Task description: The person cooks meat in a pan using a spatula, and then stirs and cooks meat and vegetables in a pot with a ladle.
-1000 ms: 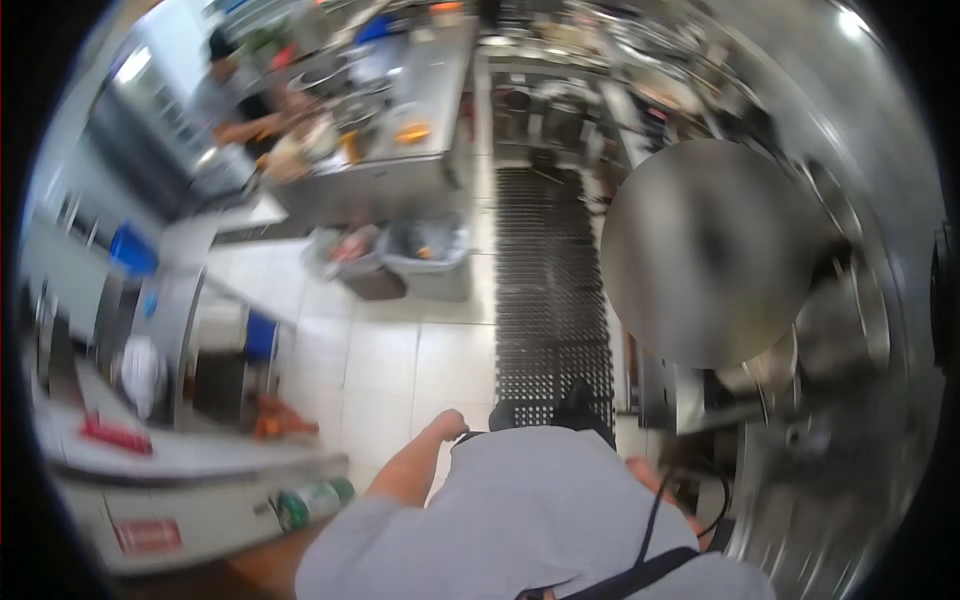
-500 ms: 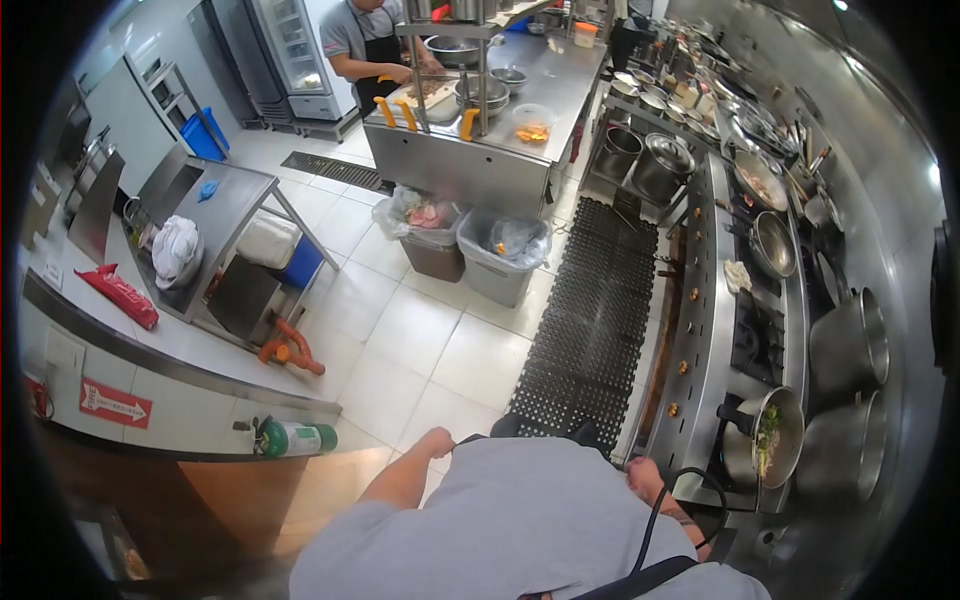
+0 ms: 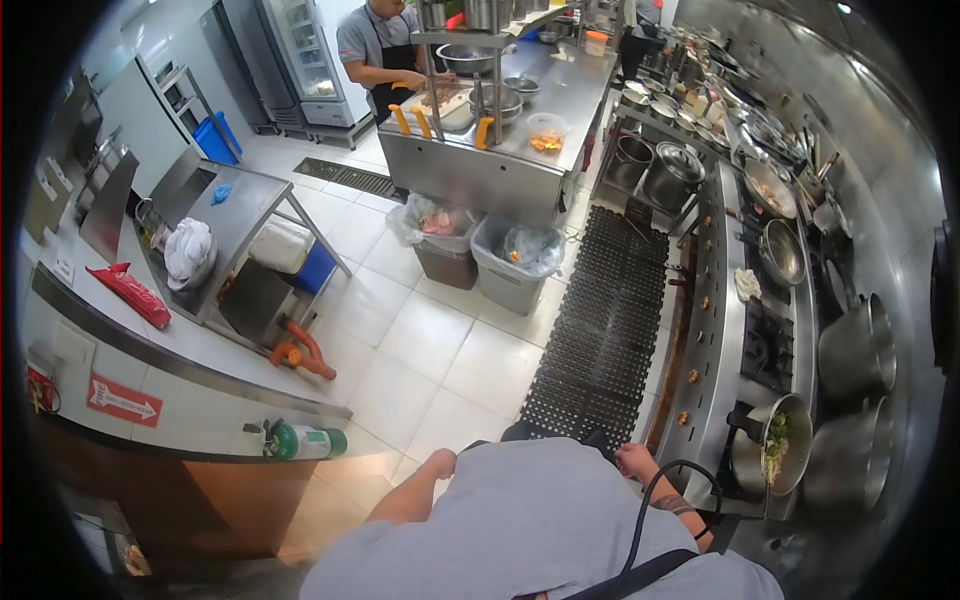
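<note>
Near my left hip, beside the grey shirt (image 3: 540, 510), is my left hand (image 3: 441, 462), with its fingers curled and partly hidden. My right hand (image 3: 633, 460) hangs at the other side of the shirt, close to the front edge of the stove (image 3: 700, 370). Its fingers look bent, and I cannot make out anything in them. To the right of that hand, a pan (image 3: 745, 462) holding green and pale food stands on the stove, with its dark handle pointing left. A pale cloth (image 3: 747, 284) lies farther up the stove.
A perforated black mat (image 3: 600, 330) runs along the stove. Two lined bins (image 3: 515, 290) stand before the steel counter (image 3: 470, 180), where a co-worker (image 3: 375, 50) handles food on a board. Large pots (image 3: 855, 345) line the right wall. A green cylinder (image 3: 305, 442) is at left.
The view has turned from the blurred earlier frame and now shows the stove plainly. My right hand has moved slightly up and left, clear of the shirt's edge. My left hand stays by the hip.
</note>
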The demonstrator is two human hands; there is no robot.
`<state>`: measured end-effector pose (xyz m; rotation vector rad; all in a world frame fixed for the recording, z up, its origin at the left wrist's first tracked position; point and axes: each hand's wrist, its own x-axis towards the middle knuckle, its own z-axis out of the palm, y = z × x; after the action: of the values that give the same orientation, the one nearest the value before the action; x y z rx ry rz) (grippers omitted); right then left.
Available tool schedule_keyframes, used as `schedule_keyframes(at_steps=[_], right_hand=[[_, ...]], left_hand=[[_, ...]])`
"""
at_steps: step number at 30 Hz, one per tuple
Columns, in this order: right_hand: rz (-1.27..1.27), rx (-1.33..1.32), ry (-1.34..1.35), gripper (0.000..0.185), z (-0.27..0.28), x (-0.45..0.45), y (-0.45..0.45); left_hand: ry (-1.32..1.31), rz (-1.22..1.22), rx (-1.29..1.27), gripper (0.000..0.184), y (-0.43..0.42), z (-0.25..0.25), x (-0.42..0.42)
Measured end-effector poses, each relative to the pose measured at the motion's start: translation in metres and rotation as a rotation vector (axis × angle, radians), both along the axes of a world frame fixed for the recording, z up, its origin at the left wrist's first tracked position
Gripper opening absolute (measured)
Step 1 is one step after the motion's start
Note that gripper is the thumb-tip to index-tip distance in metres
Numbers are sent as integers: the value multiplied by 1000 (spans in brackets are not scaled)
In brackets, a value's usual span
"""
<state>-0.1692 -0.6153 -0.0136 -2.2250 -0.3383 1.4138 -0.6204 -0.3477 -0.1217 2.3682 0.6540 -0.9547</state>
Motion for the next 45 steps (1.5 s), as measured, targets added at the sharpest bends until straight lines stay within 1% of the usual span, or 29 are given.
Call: schedule_keyframes(at_steps=[2,4,6,7,8,9,10,11,12,13,15,16,17,18,19,20,22,24,26,27,28,31,33,36,39,40,42,43,45], right_hand=[[-4,-2,41,14,-32,9,-30],[68,35,-7,15,-71,22,-71],[424,231,-164,16,-144,45,-134],[582,421,-209,17,-205,60,-176],[574,347,-266,19,-160,44,-167],[566,270,-319,20,-112,27,-158],[559,193,-366,22,-69,11,-153],[794,152,-454,22,-55,6,-152],[912,127,-496,23,-55,3,-157],[1029,107,-540,23,-54,-1,-163],[645,-19,-465,26,-57,-20,-168],[417,-83,-365,26,-48,-31,-161],[173,-133,-290,26,-39,-42,-153],[170,-133,-290,26,-29,-48,-145],[125,-94,-299,27,-29,-51,-145],[80,-54,-307,28,-30,-54,-145],[122,-74,-322,27,-17,-55,-133],[165,-93,-334,26,-8,-50,-124],[533,-31,-422,24,-4,-40,-120],[534,-30,-422,24,-3,-38,-118],[359,-12,-273,23,0,-35,-115],[126,-19,-100,21,10,-29,-99],[75,-44,-75,20,15,-25,-89],[75,20,-47,16,14,-14,-77],[-23,151,120,11,-3,-3,-70],[39,89,33,10,6,-7,-61],[107,26,-53,10,32,-14,-45],[247,17,-110,10,47,-16,-39],[381,6,-165,10,44,-15,-38]], left_hand=[[-161,169,50,15,2,-17,1],[-100,176,-7,15,12,-13,10],[-41,186,-68,16,24,3,28],[57,328,-137,15,29,19,38],[156,471,-205,15,34,35,46],[60,110,-110,17,39,36,46],[59,106,-114,17,43,34,48],[48,-29,-74,18,47,30,52],[36,-163,-33,19,49,27,56],[35,-166,-35,19,50,24,58],[-74,-103,-56,20,52,20,63],[-74,-106,-56,20,53,-4,63],[-121,27,-90,25,51,-27,64],[-169,160,-125,32,50,-42,65],[-168,156,-125,32,48,-34,69],[-150,271,-145,39,44,-18,75],[-129,383,-163,45,43,-20,79],[-189,205,-142,47,44,-34,77],[-170,258,-132,46,43,-23,76],[-153,314,-121,44,43,-10,77],[-154,317,-120,44,44,4,78],[-17,495,-173,40,45,27,78],[-48,401,-135,36,44,31,71],[-104,343,-149,34,40,3,52],[-21,476,-146,30,33,24,51],[-20,492,-146,30,31,18,46],[-44,249,-114,21,29,5,41],[-43,251,-116,21,28,-1,38],[-94,-25,8,15,27,-8,34]])
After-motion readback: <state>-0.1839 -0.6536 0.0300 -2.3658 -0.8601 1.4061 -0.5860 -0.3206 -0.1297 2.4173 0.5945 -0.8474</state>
